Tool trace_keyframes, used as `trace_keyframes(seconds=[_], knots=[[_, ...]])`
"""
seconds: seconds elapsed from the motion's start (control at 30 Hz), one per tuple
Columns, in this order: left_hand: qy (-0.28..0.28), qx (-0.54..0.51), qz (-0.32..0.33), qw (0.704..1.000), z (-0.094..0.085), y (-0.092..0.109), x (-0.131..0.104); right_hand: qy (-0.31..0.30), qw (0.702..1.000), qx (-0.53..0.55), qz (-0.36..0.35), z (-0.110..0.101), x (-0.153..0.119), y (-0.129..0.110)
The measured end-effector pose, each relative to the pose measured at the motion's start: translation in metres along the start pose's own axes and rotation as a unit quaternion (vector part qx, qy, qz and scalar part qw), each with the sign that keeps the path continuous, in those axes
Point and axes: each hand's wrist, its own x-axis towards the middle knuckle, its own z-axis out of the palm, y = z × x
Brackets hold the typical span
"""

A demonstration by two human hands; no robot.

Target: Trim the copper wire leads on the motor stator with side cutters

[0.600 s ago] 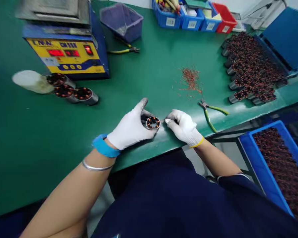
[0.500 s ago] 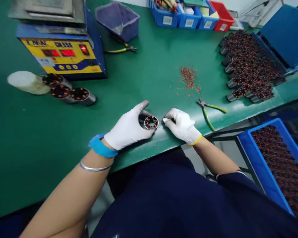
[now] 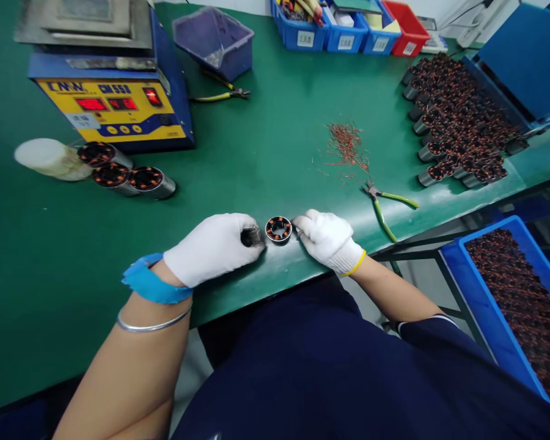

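Green bench, near edge: the left hand [image 3: 213, 247] closes round the coil's [image 3: 278, 230] casing while the right hand [image 3: 327, 238] pinches at its rim. Any slip could roll it off; beyond, cutters [image 3: 385, 205] lie idle.

Part: I see a small wound stator [image 3: 278, 230], a short metal ring with copper-orange coils set round a dark open centre.
Pose: it lies on its side, its open end turned toward my camera.
Place: lower middle of the frame, on the green surface [image 3: 266, 146] close to its near edge.
Left hand [image 3: 213, 247]: white-gloved, fingers curled at the stator's left side; I see a dark end of metal at the fingertips, touching or just beside the ring, I cannot tell which.
Right hand [image 3: 327, 238]: white-gloved, fingertips meeting the stator's right side.
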Motion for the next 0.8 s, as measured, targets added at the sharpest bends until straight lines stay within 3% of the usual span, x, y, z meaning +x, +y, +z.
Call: trace_keyframes(seconds=[0.07, 0.27, 0.4, 0.47, 0.57, 0.63, 0.73, 0.8], knots=[[-0.022, 0.034, -0.017, 0.999, -0.004, -0.003, 0.0, -0.006, 1.0, -0.002, 0.009, -0.002, 0.001, -0.001], [0.043, -0.057, -0.032, 0.997, -0.008, 0.012, -0.005, 0.014, 1.0, 0.017, 0.0, 0.0, 0.0, 0.0], [0.019, -0.095, 0.003, 0.995, -0.003, 0.008, -0.004, 0.013, 1.0, 0.021, -0.004, -0.001, 0.001, 0.0], [0.004, -0.075, -0.016, 0.997, -0.006, -0.001, -0.003, 0.003, 1.0, 0.024, 0.002, -0.003, 0.001, -0.001], [-0.007, 0.039, -0.09, 0.995, -0.013, -0.014, -0.001, -0.016, 0.999, 0.03, 0.011, -0.006, 0.002, -0.001], [0.064, 0.051, -0.092, 0.992, -0.014, -0.015, -0.001, -0.022, 0.999, 0.032, 0.012, -0.007, 0.003, -0.001], [0.241, -0.07, 0.04, 0.967, -0.004, -0.003, 0.0, -0.004, 1.0, 0.03, -0.001, -0.006, 0.003, -0.002], [0.243, -0.073, 0.129, 0.959, 0.008, 0.009, 0.003, 0.002, 0.999, 0.029, -0.011, -0.005, 0.003, -0.001]])
